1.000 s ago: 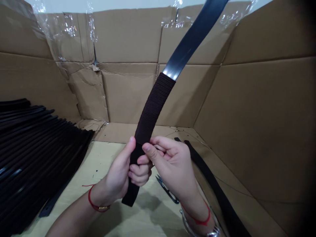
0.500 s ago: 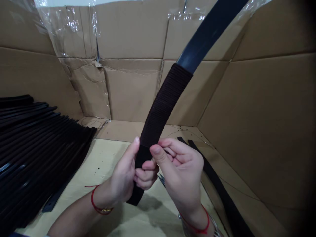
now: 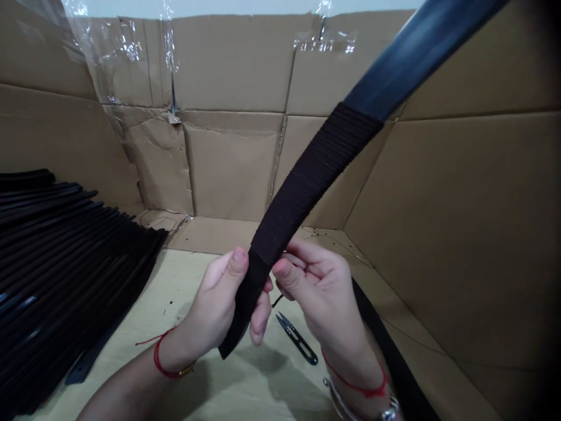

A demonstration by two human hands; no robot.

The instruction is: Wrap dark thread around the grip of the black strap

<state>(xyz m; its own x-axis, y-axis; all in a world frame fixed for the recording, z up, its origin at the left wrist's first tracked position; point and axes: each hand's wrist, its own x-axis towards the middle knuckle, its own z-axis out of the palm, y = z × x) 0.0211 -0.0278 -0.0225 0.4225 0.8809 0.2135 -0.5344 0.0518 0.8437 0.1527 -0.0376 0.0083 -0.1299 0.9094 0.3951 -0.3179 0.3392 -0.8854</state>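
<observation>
A long, curved black strip [image 3: 407, 64] slants up to the upper right, its far end out of frame. Dark brown cord wrapping [image 3: 313, 178] covers a stretch of it in tight turns, below which the surface is plain black. My left hand [image 3: 219, 298] is closed round this lower end, thumb on the near face and fingers behind. Beside the lower edge of the wrapping, my right hand [image 3: 322, 286] pinches with thumb and forefinger; what is between them is mostly hidden. A short dark cord end [image 3: 277, 301] shows below the right fingers. Thread snips [image 3: 297, 338] lie beneath.
Many similar dark strips [image 3: 74, 269] lie stacked at the left. Another dark strip [image 3: 390, 351] lies at the right, partly behind my right forearm. Cardboard walls [image 3: 236, 164] stand behind and to the right, and loose thread lies along their base.
The strip has tilted further to the right. My left fingers have loosened somewhat, and my right hand has shifted slightly left. The snips, mostly hidden before, now show fully.
</observation>
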